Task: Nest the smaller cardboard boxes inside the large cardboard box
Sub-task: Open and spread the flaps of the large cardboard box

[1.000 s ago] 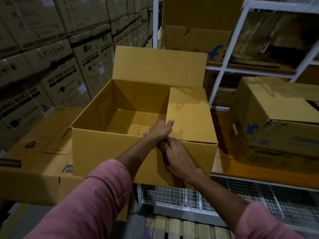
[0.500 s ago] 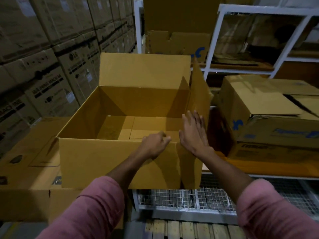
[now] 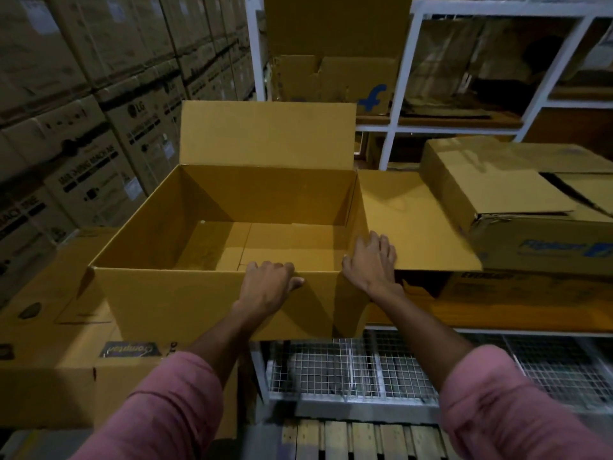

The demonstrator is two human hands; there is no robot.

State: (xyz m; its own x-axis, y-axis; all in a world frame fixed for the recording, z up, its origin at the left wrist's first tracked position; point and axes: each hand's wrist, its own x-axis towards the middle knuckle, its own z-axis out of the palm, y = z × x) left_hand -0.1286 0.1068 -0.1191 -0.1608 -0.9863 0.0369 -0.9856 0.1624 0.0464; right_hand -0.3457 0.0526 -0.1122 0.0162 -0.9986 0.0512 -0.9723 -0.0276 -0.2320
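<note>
Left hand curled over the near rim of the big box, gripping it. Right hand flat, fingers spread, pressing the right flap, which 0.5 s ago stood upright and 1 s ago lay folded over the opening; now it's splayed outward, nearly level. Far flap up. Box interior open, nothing in it. Means: box looks ready to load. 1 smaller box sits right, on the shelf, flap edge reaching it.

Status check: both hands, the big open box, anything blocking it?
Left hand grips near rim of large box. Right hand presses right flap flat outward. Box open, nothing inside. Smaller box waits beside.
</note>
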